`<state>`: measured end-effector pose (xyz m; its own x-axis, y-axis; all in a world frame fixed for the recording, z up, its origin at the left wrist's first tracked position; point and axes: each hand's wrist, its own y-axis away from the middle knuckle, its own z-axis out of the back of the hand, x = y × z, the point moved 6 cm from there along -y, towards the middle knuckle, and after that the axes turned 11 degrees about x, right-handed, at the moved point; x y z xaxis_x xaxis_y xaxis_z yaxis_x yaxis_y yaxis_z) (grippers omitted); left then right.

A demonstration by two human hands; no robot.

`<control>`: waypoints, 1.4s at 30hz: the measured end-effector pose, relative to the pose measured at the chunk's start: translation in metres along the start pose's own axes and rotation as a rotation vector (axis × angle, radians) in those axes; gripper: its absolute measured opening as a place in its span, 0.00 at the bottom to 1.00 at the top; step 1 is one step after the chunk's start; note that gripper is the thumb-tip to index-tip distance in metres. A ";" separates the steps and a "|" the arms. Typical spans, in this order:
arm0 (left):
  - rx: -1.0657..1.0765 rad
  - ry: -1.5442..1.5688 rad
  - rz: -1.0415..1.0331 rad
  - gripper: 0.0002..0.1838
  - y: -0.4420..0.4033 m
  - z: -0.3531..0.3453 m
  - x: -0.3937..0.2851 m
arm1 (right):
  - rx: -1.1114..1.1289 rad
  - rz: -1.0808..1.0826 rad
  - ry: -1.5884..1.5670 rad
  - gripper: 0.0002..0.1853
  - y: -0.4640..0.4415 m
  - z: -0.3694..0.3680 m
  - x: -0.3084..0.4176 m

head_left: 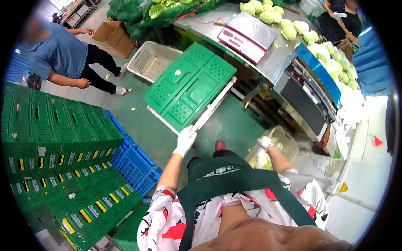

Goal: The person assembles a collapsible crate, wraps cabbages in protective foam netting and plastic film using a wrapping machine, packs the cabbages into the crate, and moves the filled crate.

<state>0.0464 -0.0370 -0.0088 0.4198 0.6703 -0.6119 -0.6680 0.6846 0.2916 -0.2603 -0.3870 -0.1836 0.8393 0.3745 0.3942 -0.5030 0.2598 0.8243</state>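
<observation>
My left hand [184,141], in a white glove, is closed on the near corner of a white frame [211,109]. Flat green plastic crates [190,83], perforated on top, rest on that frame. A small pale scrap lies on the crates. My right hand [264,143], also gloved in white, hangs with fingers curled at the edge of a beige bin [289,144], and nothing shows in it. Pale green leaves and a whitish bundle [264,161] lie in the bin.
A metal table [205,29] bears a scale [242,44] and cabbages [289,29]. A wrapping machine [307,94] adjoins it. Stacked green crates [63,134] and blue crates [134,163] stand left. One person [63,54] stands by a white basket [153,60]; another [341,21] is at far right.
</observation>
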 end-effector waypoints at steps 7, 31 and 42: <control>-0.153 -0.004 0.061 0.31 -0.226 -0.035 -0.066 | -0.065 0.146 0.180 0.20 0.022 0.114 0.027; 0.247 -0.202 0.510 0.33 -0.306 -0.098 -0.024 | 0.135 0.495 0.408 0.19 -0.157 0.190 0.271; -0.271 -0.606 0.266 0.13 -0.293 0.129 -0.051 | 0.058 0.931 0.567 0.19 -0.152 0.157 0.348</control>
<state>0.3002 -0.2353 0.0318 0.4363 0.8998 -0.0062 -0.8914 0.4332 0.1330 0.1410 -0.4357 -0.1080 -0.0900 0.7623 0.6410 -0.8689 -0.3746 0.3235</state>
